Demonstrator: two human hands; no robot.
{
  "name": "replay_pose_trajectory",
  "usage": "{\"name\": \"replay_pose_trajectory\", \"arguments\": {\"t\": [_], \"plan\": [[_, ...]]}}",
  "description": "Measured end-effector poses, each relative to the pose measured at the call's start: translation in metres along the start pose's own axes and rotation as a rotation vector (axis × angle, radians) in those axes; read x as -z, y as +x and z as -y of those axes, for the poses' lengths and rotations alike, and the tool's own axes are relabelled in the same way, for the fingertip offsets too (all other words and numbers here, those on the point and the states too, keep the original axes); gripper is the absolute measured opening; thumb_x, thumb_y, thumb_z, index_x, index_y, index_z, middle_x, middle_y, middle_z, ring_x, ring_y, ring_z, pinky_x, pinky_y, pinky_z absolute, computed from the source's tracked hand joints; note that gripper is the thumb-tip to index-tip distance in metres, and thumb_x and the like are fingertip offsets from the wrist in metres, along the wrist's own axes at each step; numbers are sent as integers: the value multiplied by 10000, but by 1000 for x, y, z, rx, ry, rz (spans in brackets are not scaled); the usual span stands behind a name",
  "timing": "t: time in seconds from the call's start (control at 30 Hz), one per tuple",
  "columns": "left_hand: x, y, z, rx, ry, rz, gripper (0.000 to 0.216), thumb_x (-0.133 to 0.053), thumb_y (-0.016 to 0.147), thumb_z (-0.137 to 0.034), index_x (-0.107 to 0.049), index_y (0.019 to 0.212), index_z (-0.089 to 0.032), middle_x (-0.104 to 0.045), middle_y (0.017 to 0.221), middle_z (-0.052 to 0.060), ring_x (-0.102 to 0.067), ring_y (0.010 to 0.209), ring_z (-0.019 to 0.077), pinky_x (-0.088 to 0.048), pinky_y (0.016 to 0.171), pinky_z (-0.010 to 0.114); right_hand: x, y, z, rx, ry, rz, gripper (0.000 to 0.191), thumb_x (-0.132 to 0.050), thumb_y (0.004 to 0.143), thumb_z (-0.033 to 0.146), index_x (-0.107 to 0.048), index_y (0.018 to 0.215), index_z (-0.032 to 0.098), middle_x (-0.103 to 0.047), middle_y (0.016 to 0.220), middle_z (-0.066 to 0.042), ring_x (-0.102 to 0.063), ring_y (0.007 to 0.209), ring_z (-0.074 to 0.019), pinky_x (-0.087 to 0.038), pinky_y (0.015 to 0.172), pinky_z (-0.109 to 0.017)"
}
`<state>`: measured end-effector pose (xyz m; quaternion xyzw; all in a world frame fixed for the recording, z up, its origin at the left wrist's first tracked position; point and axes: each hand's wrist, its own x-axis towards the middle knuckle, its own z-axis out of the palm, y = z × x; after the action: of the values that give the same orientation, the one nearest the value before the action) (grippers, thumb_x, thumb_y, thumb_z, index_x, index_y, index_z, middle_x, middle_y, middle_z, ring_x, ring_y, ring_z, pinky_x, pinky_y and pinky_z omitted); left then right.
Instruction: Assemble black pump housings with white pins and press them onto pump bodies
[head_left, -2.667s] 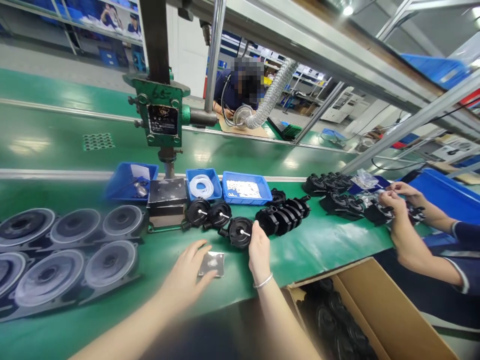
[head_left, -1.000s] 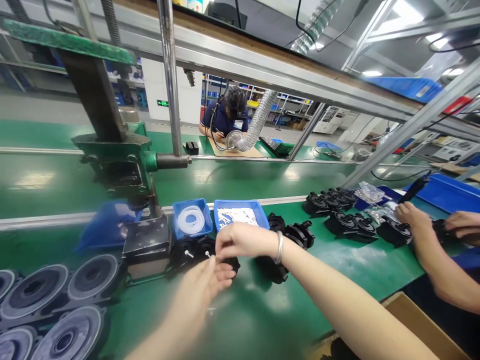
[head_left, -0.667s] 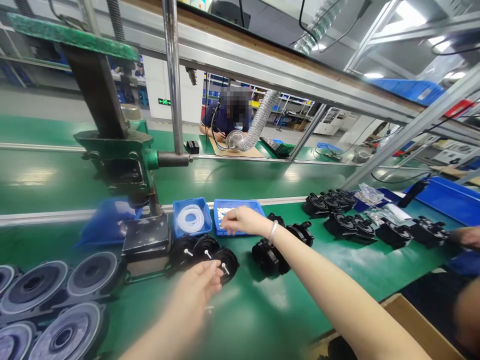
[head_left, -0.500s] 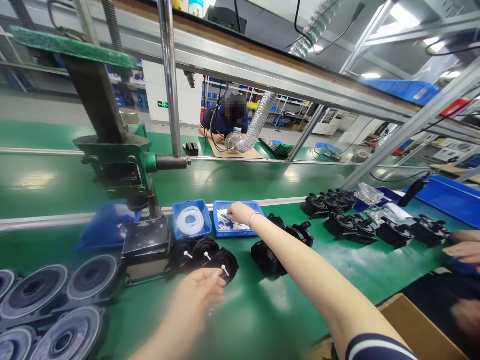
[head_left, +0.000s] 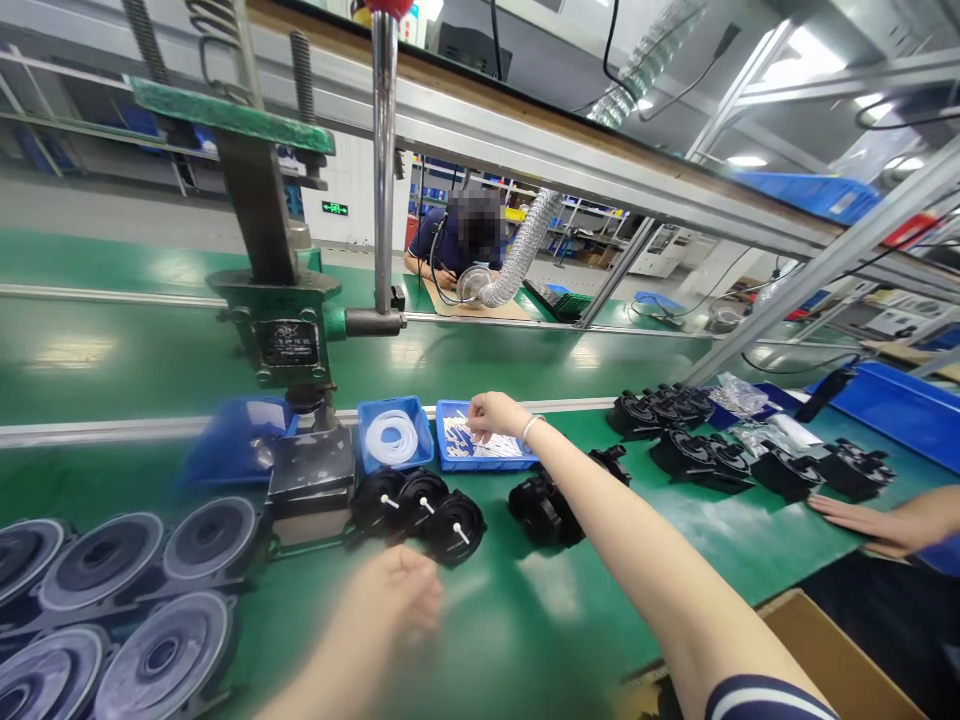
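The right hand [head_left: 496,415] is at the tray [head_left: 484,465], fingers drawn together at the white pins [head_left: 504,448]; I cannot tell if it grips one. The left hand [head_left: 401,590], blurred, curls above the tabletop [head_left: 495,630] just short of three black discs [head_left: 441,530], its hold unclear. The pins look light, stiff, perhaps slick: pinch mid-stem. The discs seem rigid; take the rim.

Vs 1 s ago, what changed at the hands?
Right hand moved forward from the black discs to the tray of white parts; can't tell if it holds one. Left hand drew back from the nearest disc. Discs, tray and coil stayed put.
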<state>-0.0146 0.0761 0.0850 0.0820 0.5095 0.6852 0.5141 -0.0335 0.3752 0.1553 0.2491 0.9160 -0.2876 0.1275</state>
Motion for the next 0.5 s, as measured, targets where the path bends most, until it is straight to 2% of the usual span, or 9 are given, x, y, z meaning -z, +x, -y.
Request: {"name": "replay_pose_trajectory", "arguments": {"t": [0.1,0.23,0.3,0.37,0.5], "plan": [[6,-3,-1,1,-3,-11,369,-831,680,-456,-707,802,-130,-708,682,33,-635,583,97,-511,583,188,2,-35,16,120,218,-60,153,-555,936,223,-563,1050,120,-675,780,-17,-678,685,-125,-571,663,-263],[11,-8,-10,27,-106,-50,546,-904,573,-421,-728,985,-110,-760,963,134,-708,945,214,-554,856,265,-16,-90,43,260,429,-138,206,-598,888,342,-576,961,150,-648,727,7,-632,609,-103,-533,619,-233],[15,-10,-14,25,-151,-36,562,-916,560,-392,-725,1002,-104,-752,1020,156,-691,1029,246,-544,910,286,-34,-116,53,309,499,-177,240,-616,870,394,-601,881,155,-603,685,22,-573,567,-83,-488,575,-208],[19,-10,-15,12,-158,-24,523,-908,588,-362,-724,1009,-111,-748,1039,153,-694,1025,242,-554,888,277,-58,-138,59,321,565,-209,270,-621,866,425,-615,834,157,-567,658,30,-520,534,-71,-438,521,-193],[27,-8,-13,16,-144,-30,438,-895,620,-330,-728,972,-129,-760,965,110,-715,859,169,-570,762,215,-114,-167,63,184,672,-201,297,-596,876,460,-591,821,168,-504,570,56,-444,439,-66,-342,422,-187]]}}
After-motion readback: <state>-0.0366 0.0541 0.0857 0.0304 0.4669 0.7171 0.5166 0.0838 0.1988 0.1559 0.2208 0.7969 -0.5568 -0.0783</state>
